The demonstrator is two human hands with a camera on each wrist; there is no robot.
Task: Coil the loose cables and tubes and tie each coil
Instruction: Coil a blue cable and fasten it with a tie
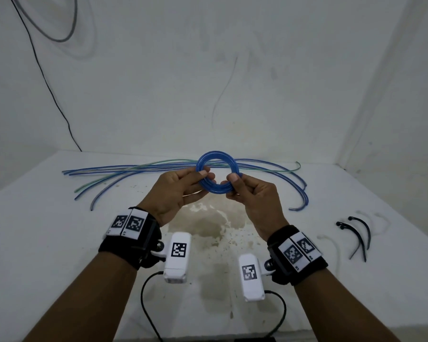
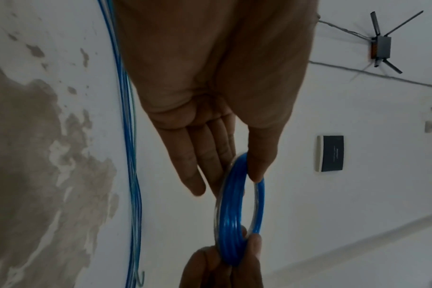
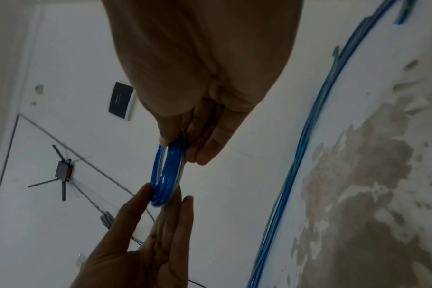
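Note:
A tube wound into a blue coil (image 1: 216,155) is held upright above the white table (image 1: 47,243), in front of me. My left hand (image 1: 198,178) pinches its left side, thumb on the near face and fingers behind. My right hand (image 1: 232,187) pinches the lower right side the same way. In the left wrist view the blue coil (image 2: 232,210) sits edge-on between the left hand's (image 2: 237,171) thumb and straight fingers. The right wrist view shows the blue coil (image 3: 166,175) pinched by my right hand (image 3: 183,150). No tie shows on the coil.
Several loose blue and green tubes (image 1: 139,169) lie spread along the back of the table, in front of the wall. Black zip ties (image 1: 358,233) and faint white ties (image 1: 332,245) lie at the right. A brown stain (image 1: 208,225) marks the table's middle.

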